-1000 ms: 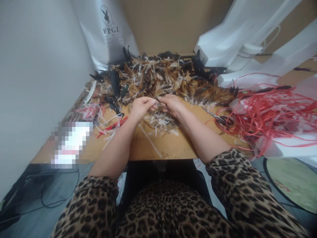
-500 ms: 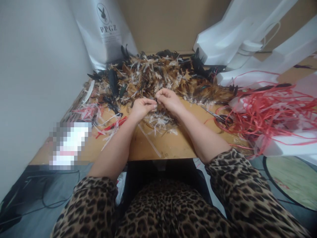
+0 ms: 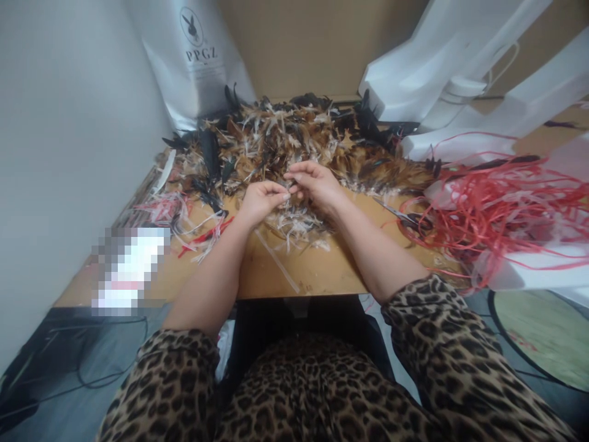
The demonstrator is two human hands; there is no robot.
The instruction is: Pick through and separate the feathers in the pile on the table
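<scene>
My left hand (image 3: 263,201) and my right hand (image 3: 319,185) meet over the middle of the wooden table (image 3: 331,276). Thumb and forefinger of the left are pinched together, the tips almost touching the right hand's fingers. My right hand is also closed in a pinch, its fingers curled. Whatever lies between the fingertips is too small to name. Just beneath the hands is a small heap of pale, fluffy feathers (image 3: 301,228). Behind them spreads a large pile of brown and black feathers (image 3: 280,138).
Scissors (image 3: 407,218) lie right of my hands, beside a tangle of red and clear strings (image 3: 510,205). White and red strips (image 3: 209,236) are on the left, near a pixelated bright rectangle (image 3: 133,267). A silvery bag (image 3: 202,80) stands behind; white panels (image 3: 405,80) lean at back right.
My right hand has risen slightly and its fingers have shifted at the pinch point, first lifting away, then coming back near the left fingertips. The left hand has barely moved.
</scene>
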